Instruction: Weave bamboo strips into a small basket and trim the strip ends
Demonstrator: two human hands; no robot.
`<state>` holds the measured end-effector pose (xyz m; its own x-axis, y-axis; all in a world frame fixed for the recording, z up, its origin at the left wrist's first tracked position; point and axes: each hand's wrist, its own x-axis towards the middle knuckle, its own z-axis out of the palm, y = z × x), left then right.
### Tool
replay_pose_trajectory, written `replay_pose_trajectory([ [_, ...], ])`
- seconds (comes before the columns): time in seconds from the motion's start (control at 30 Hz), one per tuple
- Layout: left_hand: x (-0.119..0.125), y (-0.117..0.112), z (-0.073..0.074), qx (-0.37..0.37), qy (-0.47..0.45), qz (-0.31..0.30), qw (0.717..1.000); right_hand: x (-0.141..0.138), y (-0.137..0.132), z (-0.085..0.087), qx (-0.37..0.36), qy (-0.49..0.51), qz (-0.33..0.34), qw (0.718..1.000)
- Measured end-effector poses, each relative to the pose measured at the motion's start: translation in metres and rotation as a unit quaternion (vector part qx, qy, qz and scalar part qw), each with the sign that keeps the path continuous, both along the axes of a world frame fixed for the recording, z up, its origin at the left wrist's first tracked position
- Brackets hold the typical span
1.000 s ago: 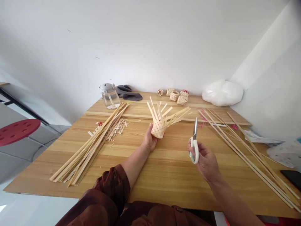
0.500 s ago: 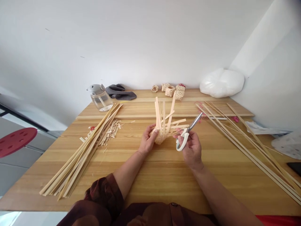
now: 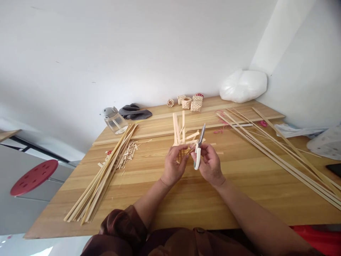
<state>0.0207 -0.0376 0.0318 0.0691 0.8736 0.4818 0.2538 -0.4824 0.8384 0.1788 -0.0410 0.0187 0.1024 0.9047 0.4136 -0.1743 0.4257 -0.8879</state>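
Although its woven base is mostly hidden by the fingers, a half-made bamboo basket (image 3: pixel 179 137) is grasped by the left hand (image 3: pixel 173 166) at lower centre of the frame, its long axis held almost upright, with the loose strips (image 3: pixel 183 128) directed toward the top of the frame. White-handled scissors (image 3: pixel 197 154) are pinched in the right hand (image 3: pixel 210 165), their closed blades raised just beside the strips, with the right hand kept close against the basket's right side.
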Motion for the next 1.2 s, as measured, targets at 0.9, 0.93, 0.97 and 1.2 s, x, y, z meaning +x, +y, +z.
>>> replay_pose_trajectory([
  [0.9,0.007,-0.076,0.032,-0.089,-0.086,0.008,0.992,0.011,-0.131,0.007,-0.132,-0.04,0.022,0.99],
  [0.93,0.007,-0.079,0.033,-0.093,-0.086,0.002,0.992,0.011,-0.132,0.008,-0.131,-0.046,0.022,0.99],
  [0.97,0.008,-0.082,0.034,-0.098,-0.084,-0.005,0.992,0.011,-0.134,0.008,-0.131,-0.054,0.024,0.99],
  [1.2,0.006,-0.093,0.037,-0.12,-0.111,-0.047,0.985,0.01,-0.136,0.003,-0.161,-0.093,0.057,0.981],
])
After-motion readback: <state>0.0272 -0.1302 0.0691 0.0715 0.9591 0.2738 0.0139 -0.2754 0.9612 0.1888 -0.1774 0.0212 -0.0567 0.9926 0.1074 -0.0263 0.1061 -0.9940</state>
